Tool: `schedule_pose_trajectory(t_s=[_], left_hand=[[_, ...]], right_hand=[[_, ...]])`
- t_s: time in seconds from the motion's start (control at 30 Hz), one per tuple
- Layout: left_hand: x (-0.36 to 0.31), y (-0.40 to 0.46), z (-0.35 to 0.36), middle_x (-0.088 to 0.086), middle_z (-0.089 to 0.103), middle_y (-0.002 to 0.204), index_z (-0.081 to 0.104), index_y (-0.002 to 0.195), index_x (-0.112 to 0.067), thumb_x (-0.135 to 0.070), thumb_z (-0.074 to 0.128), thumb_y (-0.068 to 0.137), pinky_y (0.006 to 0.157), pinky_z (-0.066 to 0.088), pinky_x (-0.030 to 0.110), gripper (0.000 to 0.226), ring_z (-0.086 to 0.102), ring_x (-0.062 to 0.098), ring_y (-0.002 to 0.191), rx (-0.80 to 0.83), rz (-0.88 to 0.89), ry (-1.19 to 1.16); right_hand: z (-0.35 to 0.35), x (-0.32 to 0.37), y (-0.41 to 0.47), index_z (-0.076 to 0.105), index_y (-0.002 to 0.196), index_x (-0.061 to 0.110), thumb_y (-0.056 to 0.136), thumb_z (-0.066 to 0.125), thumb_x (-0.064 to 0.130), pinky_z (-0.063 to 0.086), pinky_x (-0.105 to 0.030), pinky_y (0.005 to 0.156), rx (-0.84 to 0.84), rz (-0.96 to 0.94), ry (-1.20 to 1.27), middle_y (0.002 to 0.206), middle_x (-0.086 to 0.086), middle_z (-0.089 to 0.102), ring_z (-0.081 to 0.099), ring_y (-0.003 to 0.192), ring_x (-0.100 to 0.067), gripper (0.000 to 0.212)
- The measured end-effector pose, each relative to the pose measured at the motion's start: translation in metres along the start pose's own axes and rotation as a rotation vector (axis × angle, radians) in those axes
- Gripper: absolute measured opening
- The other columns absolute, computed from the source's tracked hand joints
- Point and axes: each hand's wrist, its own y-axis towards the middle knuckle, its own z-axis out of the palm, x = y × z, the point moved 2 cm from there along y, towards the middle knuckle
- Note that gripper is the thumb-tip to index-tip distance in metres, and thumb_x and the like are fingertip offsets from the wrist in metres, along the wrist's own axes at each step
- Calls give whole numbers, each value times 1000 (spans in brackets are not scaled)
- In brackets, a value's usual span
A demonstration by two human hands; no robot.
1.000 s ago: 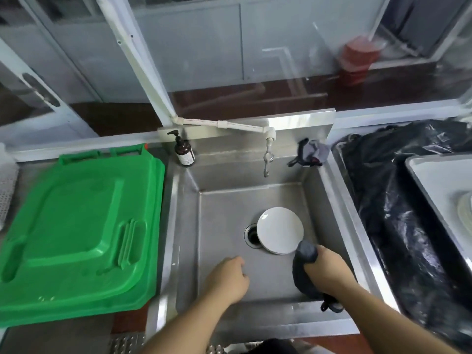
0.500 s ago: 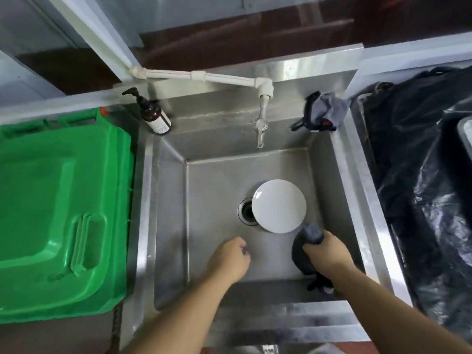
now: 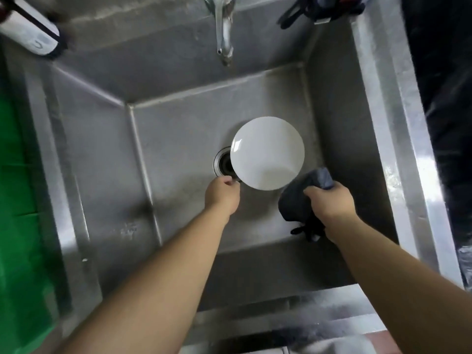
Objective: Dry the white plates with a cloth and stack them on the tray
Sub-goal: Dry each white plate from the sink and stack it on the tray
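— Head view looks straight down into a stainless steel sink (image 3: 178, 139), a deep square basin with a dull, scuffed floor and a wide flat rim on every side. What else is around it?

— On its left lies something bright green (image 3: 15, 200), cut off by the frame edge. On its right, crinkled black plastic sheeting (image 3: 444, 98). A chrome tap spout (image 3: 223, 29) hangs over the back wall, and on the back ledge at the left is a dark bottle with a white label (image 3: 30, 34), blurred. At the back right corner sits a dark bundle with straps (image 3: 319, 10); I cannot tell what it is.

— And inside the basin?

— One white plate (image 3: 267, 152) lies flat on the floor, partly covering the round drain (image 3: 223, 163) on its left.

— The hands?

— The left hand (image 3: 222, 195) reaches to the near-left edge of the plate, fingers curled, tips at or just beside the rim; whether it actually grips the plate I cannot tell. The right hand (image 3: 330, 200) is closed round a bunched dark blue-grey cloth (image 3: 298, 198), held just beside the plate's near-right edge, with a dark loop dangling below the fist.

— Is a tray anywhere?

— Not within this view.
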Motion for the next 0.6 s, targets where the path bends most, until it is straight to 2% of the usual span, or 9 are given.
schedule_pose_trajectory(t_s=[0.07, 0.17, 0.23, 0.3, 0.37, 0.47, 0.53, 0.6], left_hand=[[0, 13, 10, -4, 71, 100, 69, 114, -27, -24, 64, 98, 90, 61, 40, 18, 72, 29, 95, -28, -27, -49], [-4, 26, 23, -4, 70, 89, 64, 92, -32, -19, 62, 95, 76, 55, 32, 13, 69, 28, 85, -33, -53, -124], [-5, 32, 30, -1, 73, 90, 69, 90, -28, -18, 62, 93, 71, 52, 28, 12, 73, 28, 88, -54, -100, -174], [-5, 37, 36, 2, 75, 89, 68, 83, -26, -17, 64, 91, 71, 55, 29, 13, 76, 28, 92, -96, -145, -239], [-6, 40, 39, 4, 76, 93, 64, 81, -26, -19, 68, 90, 75, 57, 31, 12, 76, 29, 93, -123, -181, -280], [-6, 46, 41, 7, 74, 98, 65, 91, -19, -26, 74, 90, 77, 55, 31, 12, 71, 28, 89, -130, -190, -259], [-7, 51, 40, 1, 70, 93, 62, 94, -20, -25, 75, 90, 73, 50, 28, 14, 66, 23, 82, -136, -183, -251], [-8, 55, 40, -7, 63, 87, 58, 90, -24, -23, 73, 92, 62, 43, 23, 15, 59, 13, 74, -137, -168, -261]], right_hand=[[3, -2, 9, 63, 104, 18, 94, 68, 25, 51, -39, 72, -6, 32, 45, 95, -8, 67, 63, 82, -25, 13], [6, -4, 19, 57, 87, 23, 95, 69, 24, 55, -45, 78, -8, 62, 80, 93, -8, 66, 62, 81, -26, 13], [8, -6, 23, 56, 85, 23, 95, 69, 24, 57, -53, 90, -2, 80, 100, 90, -7, 65, 62, 79, -26, 16], [9, -9, 24, 56, 82, 24, 94, 70, 23, 56, -56, 93, 2, 93, 111, 90, -9, 66, 64, 81, -29, 18], [10, -11, 24, 57, 80, 23, 93, 70, 23, 57, -56, 92, 1, 101, 120, 87, -8, 66, 64, 79, -29, 18], [10, -13, 24, 59, 80, 22, 93, 70, 22, 58, -55, 89, 1, 115, 139, 83, -7, 65, 61, 74, -28, 16], [10, -14, 25, 60, 81, 22, 93, 70, 22, 58, -54, 88, 6, 120, 152, 82, -8, 65, 62, 74, -28, 15], [10, -14, 27, 60, 82, 23, 93, 69, 21, 59, -51, 85, 7, 116, 164, 85, -8, 67, 64, 77, -28, 14]])
